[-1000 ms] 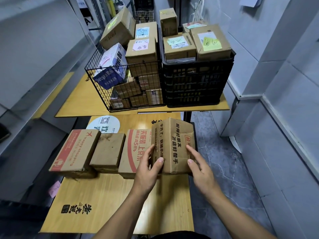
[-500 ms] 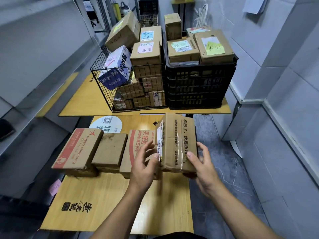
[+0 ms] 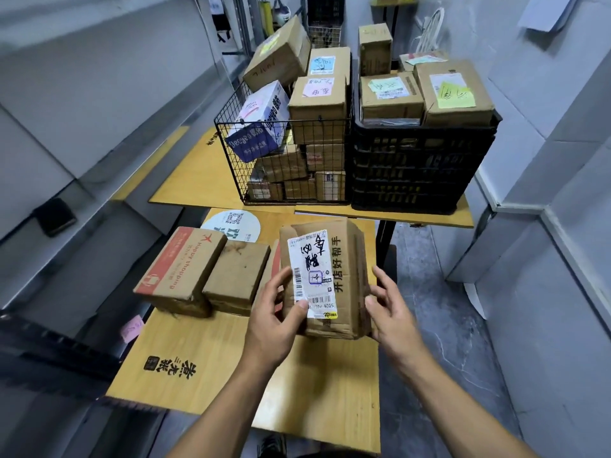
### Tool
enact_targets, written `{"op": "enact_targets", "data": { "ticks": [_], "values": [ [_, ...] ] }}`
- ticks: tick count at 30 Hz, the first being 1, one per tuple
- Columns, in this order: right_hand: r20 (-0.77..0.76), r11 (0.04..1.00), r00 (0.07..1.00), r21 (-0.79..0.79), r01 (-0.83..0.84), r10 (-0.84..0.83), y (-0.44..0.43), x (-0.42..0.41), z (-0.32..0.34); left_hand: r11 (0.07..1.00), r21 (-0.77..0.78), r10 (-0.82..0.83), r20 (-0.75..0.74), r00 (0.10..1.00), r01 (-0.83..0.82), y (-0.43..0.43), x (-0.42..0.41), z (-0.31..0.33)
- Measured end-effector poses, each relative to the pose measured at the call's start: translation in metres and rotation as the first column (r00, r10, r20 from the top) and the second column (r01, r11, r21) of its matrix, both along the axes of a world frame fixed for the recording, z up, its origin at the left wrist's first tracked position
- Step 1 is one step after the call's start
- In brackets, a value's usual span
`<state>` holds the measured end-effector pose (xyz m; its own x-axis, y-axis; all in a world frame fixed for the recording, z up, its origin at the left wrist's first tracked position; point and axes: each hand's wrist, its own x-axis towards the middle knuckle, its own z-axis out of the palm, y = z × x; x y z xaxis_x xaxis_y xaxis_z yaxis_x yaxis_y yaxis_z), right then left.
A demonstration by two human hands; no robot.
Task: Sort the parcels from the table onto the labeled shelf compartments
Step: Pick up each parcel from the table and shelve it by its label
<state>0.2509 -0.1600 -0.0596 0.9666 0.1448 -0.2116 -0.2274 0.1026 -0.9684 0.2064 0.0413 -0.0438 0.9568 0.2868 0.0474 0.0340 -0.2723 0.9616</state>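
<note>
- Cardboard, brown, creased and corrugated, makes up the parcel [image 3: 347, 276], a blocky oblong held on end above the near worktop [image 3: 205, 352], clear of its surface.
- A glossy white shipping label [image 3: 310, 269] with barcodes and black handwriting is stuck on the face turned to the camera; printed black characters run beside it.
- The parcel's left edge is gripped by the left hand [image 3: 277, 312], with the thumb laid on the label's lower corner.
- The right side is clasped by the right hand [image 3: 391, 312], thumb at the front edge and fingers lying along the flank.
- The worktop is surfaced in smooth yellow wood-grain laminate with black characters printed on it.
- Three flat cartons are lined up on it, touching: a red-and-tan carton [image 3: 180, 262] printed "Happy shopping", a plain scuffed brown carton [image 3: 238, 272], and a red-striped carton [image 3: 272, 259] mostly hidden behind the parcel.
- On a second worktop [image 3: 198, 180] beyond, a black wire basket [image 3: 238, 166] and a black slatted plastic crate [image 3: 420, 166] stand side by side, both heaped with labelled cardboard boxes.
- Grey sheet-metal shelves [image 3: 82, 94] are seen at the left.
</note>
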Motion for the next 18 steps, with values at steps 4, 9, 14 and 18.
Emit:
{"op": "enact_targets", "data": {
  "ticks": [4, 9, 14, 18],
  "values": [
    [0.033, 0.991, 0.995, -0.093, -0.093, 0.097, 0.018, -0.004, 0.002, 0.99, 0.12, 0.074, 0.02, 0.997, -0.076, 0.012, -0.016, 0.003],
    [0.042, 0.957, 0.957, -0.063, -0.284, 0.287, 0.047, -0.009, 0.018, 0.951, 0.235, 0.199, 0.041, 0.979, -0.203, 0.036, -0.044, 0.001],
    [0.037, 0.897, 0.896, -0.007, -0.443, 0.443, 0.093, -0.017, 0.03, 0.886, 0.27, 0.369, 0.08, 0.926, -0.376, 0.064, -0.076, 0.006],
    [0.099, 0.863, 0.858, -0.016, -0.505, 0.504, 0.141, -0.033, 0.039, 0.819, 0.279, 0.486, 0.128, 0.865, -0.502, 0.09, -0.105, 0.016]
  ]
}}
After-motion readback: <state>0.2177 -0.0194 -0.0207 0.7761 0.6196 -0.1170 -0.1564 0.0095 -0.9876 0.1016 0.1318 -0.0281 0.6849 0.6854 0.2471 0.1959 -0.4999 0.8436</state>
